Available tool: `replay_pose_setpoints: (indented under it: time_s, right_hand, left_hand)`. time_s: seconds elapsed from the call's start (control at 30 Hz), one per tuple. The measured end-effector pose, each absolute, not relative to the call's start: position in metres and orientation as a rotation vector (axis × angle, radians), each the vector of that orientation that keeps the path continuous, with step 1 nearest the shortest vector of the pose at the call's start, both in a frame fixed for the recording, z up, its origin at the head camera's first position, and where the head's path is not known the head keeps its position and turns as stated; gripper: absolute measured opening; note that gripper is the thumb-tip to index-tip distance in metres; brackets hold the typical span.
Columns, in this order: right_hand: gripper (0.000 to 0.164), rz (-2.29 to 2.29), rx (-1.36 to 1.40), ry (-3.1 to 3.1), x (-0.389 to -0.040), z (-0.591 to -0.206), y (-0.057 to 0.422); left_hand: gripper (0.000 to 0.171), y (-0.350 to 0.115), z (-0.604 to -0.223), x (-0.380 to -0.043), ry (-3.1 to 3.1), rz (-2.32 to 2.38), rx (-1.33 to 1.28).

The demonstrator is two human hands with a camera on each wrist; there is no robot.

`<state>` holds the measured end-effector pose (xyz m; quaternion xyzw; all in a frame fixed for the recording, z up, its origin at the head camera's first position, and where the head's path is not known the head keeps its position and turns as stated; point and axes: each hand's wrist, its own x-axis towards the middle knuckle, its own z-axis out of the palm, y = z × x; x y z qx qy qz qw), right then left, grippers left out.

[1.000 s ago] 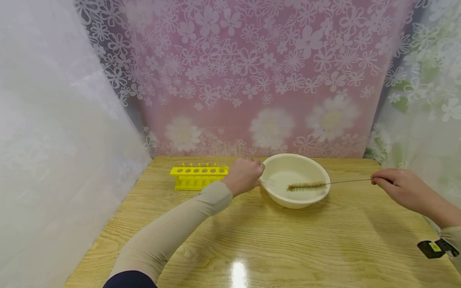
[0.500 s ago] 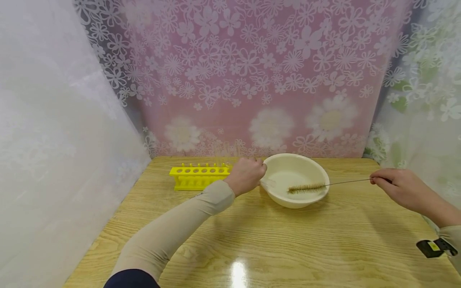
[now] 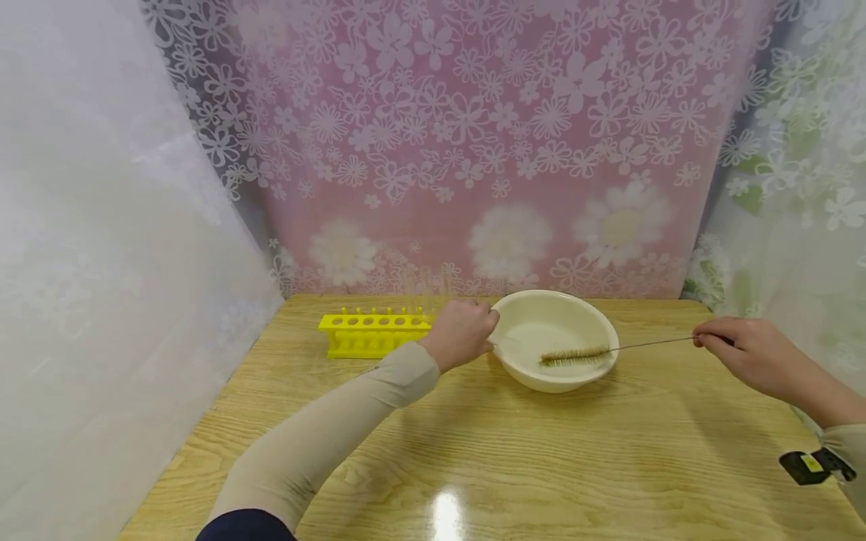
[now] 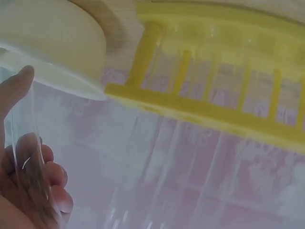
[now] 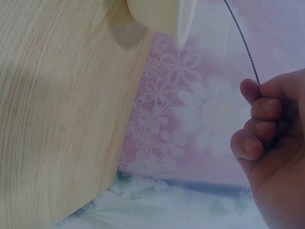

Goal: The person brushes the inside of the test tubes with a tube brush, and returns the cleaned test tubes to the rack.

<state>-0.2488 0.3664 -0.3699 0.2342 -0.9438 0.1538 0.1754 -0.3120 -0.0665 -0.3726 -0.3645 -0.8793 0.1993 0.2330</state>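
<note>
Nearest, a pale sleeve (image 3: 318, 436) with a dark upper part stretches over the wooden table (image 3: 541, 466), whose shiny top catches a bright spot of light. At the right edge, a black box (image 3: 803, 467) with a yellow patch sits at the other wrist. The right hand (image 3: 754, 353) has its thumb and forefinger pinched on the thin twisted wire (image 5: 244, 43) of a brush (image 3: 575, 355), the other fingers curled in. The wire runs across the near right side of the cream bowl (image 3: 551, 382), and the bristles lie within its rim; whether they touch the bottom I cannot tell. The left hand (image 3: 460, 334) is clamped on a clear glass tube (image 4: 24, 119), thumb on one side and fingers on the other, the tube's end reaching over the bowl's left part. Left of the bowl stands a yellow rack (image 3: 372, 323), partly hidden by that hand, with several clear tubes (image 3: 426, 284) upright toward its right end. Behind everything hangs a pink sheet (image 3: 473, 150) printed with white flowers.
</note>
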Motion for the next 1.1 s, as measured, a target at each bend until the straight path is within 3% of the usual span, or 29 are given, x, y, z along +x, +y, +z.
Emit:
replay_pose_setpoints:
  time_s: [0.17,0.53,0.87,1.1]
  right_hand:
    - [0.016,0.403,0.646,-2.672,-0.250,-0.371,0.362]
    - [0.017,0.466,0.664,-2.683,-0.255,-0.374,0.360]
    - [0.019,0.538,0.647,-2.688,-0.259,-0.379,0.354]
    - [0.020,0.564,0.626,-2.704,-0.262,-0.383,0.352]
  left_hand:
    - [0.054,-0.079,-0.376,-0.310,-2.565,0.244,-0.903]
    - [0.043,-0.120,-0.374,-0.297,-2.724,-0.613,-0.597]
    - [0.009,-0.154,-0.374,-0.286,-2.496,-1.190,-0.450]
    - [0.012,-0.172,-0.379,-0.288,-2.300,-1.438,-0.395]
